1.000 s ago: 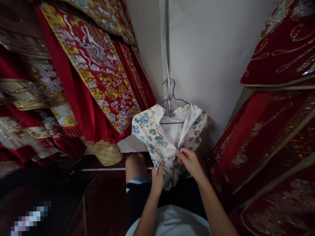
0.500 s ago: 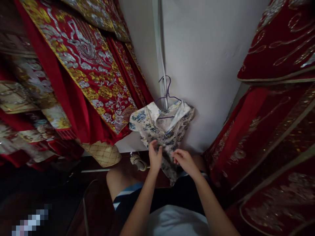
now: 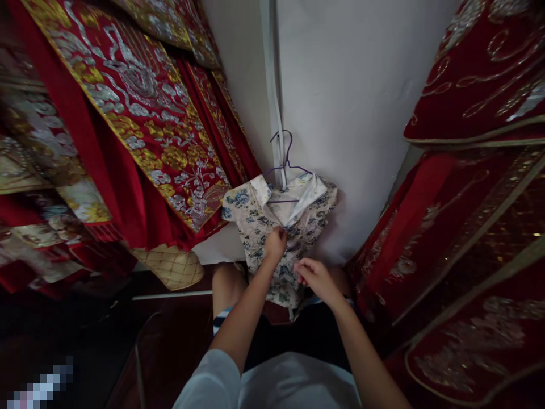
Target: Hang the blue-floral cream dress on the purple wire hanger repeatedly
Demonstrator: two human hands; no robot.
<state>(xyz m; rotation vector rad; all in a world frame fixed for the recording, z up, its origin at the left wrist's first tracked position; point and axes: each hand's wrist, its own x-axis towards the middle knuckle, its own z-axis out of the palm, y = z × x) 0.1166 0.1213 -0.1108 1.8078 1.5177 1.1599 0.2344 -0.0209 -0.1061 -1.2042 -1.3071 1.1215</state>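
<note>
A short-sleeved floral shirt (image 3: 255,224), pale with blue-grey flowers and an open collar, hangs against the wall on a thin purple hanger (image 3: 288,153). Just below the V of its neckline, my left hand (image 3: 276,245) pinches the front edge of the cloth. My right hand (image 3: 315,278) is lower, in front of the shirt's right side, with its fingers curled together. Whatever may be between those fingertips is too small to tell. The shirt's hem falls close to my knees.
Red garments with gold and silver embroidery (image 3: 140,85) hang on the left. More dark red embroidered cloth (image 3: 460,199) hangs on the right. A pale strap (image 3: 272,74) runs down the white wall (image 3: 340,85) behind the hanger. A quilted yellow cloth (image 3: 170,267) hangs low on the left.
My left hand has gone up from the shirt's middle to the neckline and closed on the front edge. The shirt's lower part now lies flatter. My right hand has hardly moved.
</note>
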